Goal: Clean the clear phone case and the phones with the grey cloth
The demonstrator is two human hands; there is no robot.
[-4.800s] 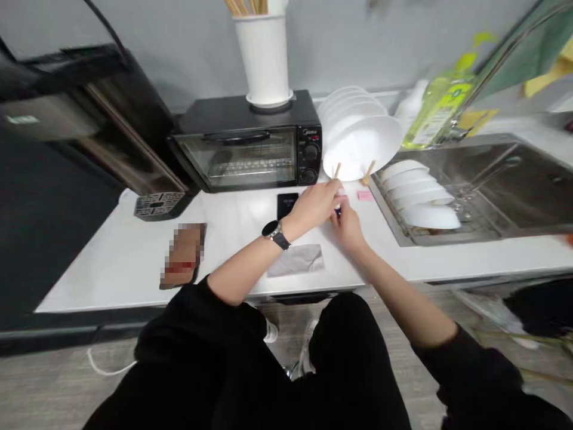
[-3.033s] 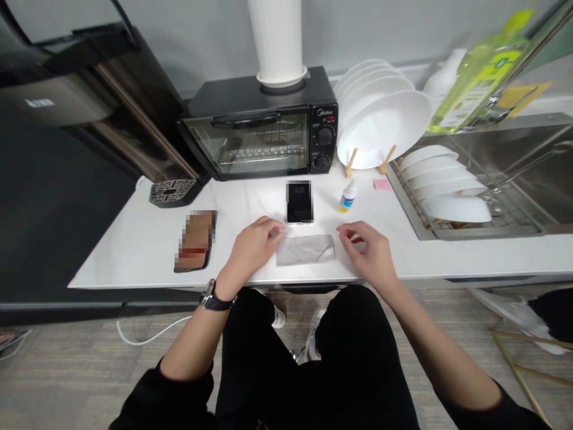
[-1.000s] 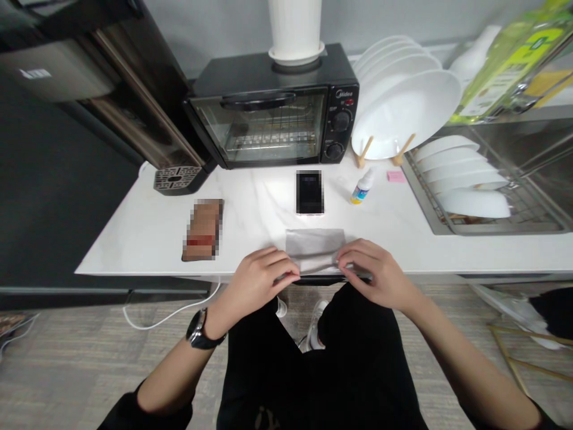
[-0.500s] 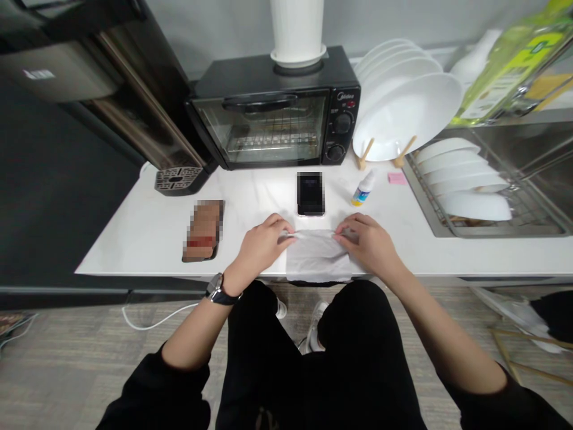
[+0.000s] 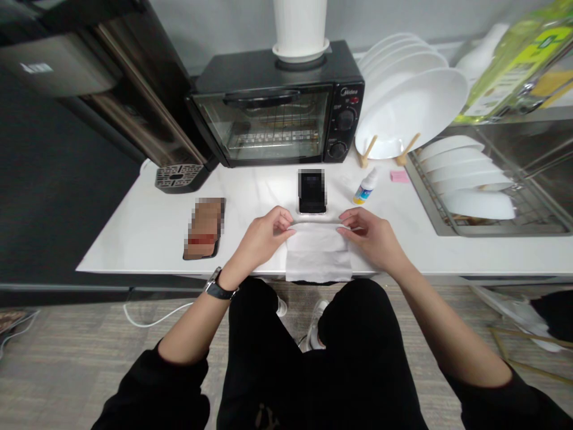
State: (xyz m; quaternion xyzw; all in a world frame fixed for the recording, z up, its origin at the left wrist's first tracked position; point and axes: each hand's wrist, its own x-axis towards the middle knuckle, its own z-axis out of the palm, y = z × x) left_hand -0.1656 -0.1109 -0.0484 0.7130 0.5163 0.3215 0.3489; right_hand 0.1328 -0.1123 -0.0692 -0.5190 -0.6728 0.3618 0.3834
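hands [image 5: 264, 240] [image 5: 373, 240] pinch cloth's [image 5: 319, 242] far corners | near end overhangs counter [image 5: 143, 239] edge | bottle [image 5: 364, 186] apart

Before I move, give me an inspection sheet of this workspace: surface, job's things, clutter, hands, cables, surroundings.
Surface: white counter, faintly veined.
Job's things: pale cloth, creased, its near edge past the counter's front edge; dark-faced device just beyond it; small bottle right of the device.
Clutter: pixelated brown item at left; pink slip at right.
Hands: left hand and right hand at the cloth's far corners; how firmly they grip can't be told.
Cables: white cable on the floor, left.
Surroundings: toaster oven behind; white plates and sink to the right.
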